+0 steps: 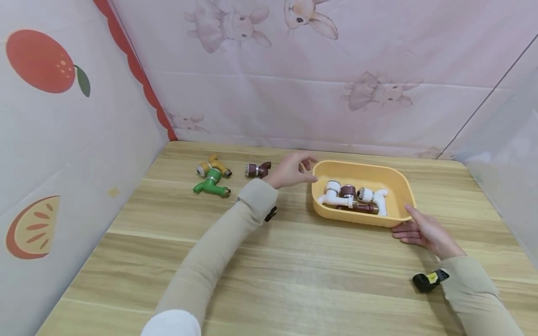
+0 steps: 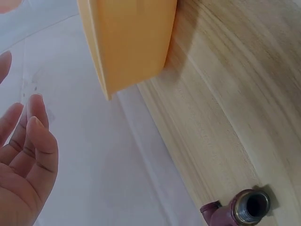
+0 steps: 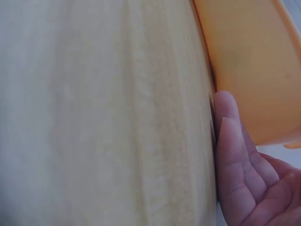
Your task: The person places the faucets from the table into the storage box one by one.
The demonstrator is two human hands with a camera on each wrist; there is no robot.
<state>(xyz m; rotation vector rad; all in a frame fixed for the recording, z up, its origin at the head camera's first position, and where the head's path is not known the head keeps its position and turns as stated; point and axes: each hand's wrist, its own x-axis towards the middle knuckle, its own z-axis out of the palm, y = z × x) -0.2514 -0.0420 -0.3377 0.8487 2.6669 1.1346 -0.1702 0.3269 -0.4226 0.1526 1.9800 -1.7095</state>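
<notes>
right hand (image 1: 422, 230) touching yellow tub (image 1: 400, 183), left hand (image 1: 291, 170) beside

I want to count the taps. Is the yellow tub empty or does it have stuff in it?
Not empty. The yellow plastic tub holds white plastic taps and a brown one lying on its bottom.

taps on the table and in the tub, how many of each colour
yellow tap: 1
green tap: 1
dark red taps: 2, one on the table, one in the yellow tub
white taps: 2, both in the tub
total: 6 taps
</notes>
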